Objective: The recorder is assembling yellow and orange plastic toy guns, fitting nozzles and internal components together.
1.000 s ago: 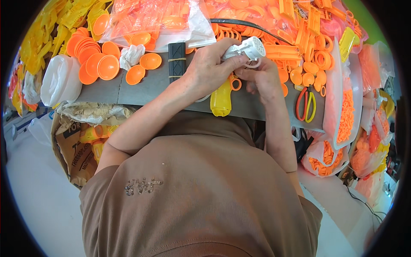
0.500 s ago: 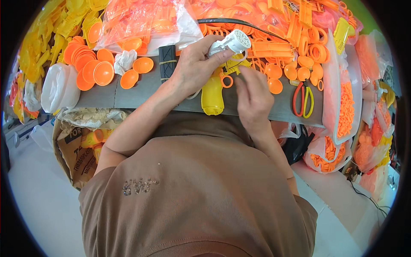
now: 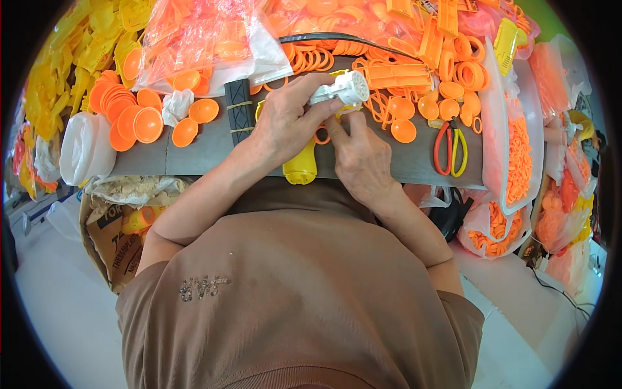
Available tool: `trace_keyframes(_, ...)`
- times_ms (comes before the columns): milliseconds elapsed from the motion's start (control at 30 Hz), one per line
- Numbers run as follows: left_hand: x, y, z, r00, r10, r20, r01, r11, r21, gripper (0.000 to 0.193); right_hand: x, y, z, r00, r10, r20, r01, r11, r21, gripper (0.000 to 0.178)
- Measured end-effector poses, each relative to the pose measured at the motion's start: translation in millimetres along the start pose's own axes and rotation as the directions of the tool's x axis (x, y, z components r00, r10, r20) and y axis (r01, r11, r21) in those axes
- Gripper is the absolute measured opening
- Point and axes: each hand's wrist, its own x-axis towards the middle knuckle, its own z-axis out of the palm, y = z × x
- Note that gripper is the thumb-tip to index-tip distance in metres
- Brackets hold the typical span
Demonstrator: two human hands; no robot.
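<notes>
White ribbed plastic part (image 3: 342,89) sits at 12 o'clock, gripped by the closed left hand (image 3: 288,123). Right hand (image 3: 359,155) pinches an orange ring (image 3: 322,136) beneath. Clear bag of orange parts (image 3: 207,39): 11 o'clock. Brown carton (image 3: 110,240): 8 o'clock.

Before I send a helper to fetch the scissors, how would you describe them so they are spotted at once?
Start at the grey worktop and go to its right end, just left of the long clear tray of small orange pieces. The scissors lie flat there, below a cluster of orange discs, apart from the right hand. Among all-orange parts, only they have one red handle loop and one yellow.
</notes>
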Motion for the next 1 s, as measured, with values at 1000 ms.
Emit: trace_keyframes(1000,-10,1,6,0.894,0.427,-0.138,-0.395,0.895,0.207,0.036,154,6,-80,0.76,-0.647,0.062,0.624,0.699,-0.348,0.05)
